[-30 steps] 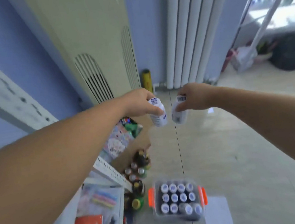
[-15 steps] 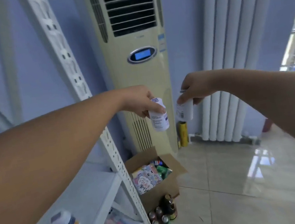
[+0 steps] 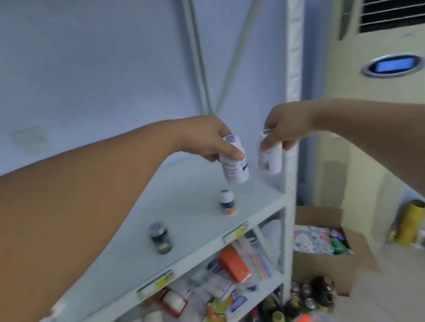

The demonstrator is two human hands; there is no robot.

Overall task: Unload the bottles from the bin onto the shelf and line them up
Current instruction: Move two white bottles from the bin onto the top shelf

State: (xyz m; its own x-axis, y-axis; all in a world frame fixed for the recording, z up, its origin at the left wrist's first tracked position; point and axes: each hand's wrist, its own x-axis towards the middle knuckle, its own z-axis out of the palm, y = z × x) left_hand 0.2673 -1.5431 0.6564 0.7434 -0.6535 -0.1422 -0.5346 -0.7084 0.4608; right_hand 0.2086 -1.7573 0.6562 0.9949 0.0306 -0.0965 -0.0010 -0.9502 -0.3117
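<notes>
Gripping a bottle each, left hand and right hand hung over the shelf — lowering both upright, side by side, seemed wisest.

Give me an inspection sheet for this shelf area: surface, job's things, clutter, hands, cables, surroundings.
Surface: white top shelf, carrying a small orange-labelled bottle and a dark jar, standing apart.
Job's things: left white bottle and right white bottle, both held above the shelf's right end, not set down.
Clutter: lower shelf heaped with mixed packs, an orange box among them.
Hands: left hand grips the left white bottle; right hand grips the right white bottle.
Cables: nothing seen.
Surroundings: air conditioner, open cardboard box, floor bottles and cans.
</notes>
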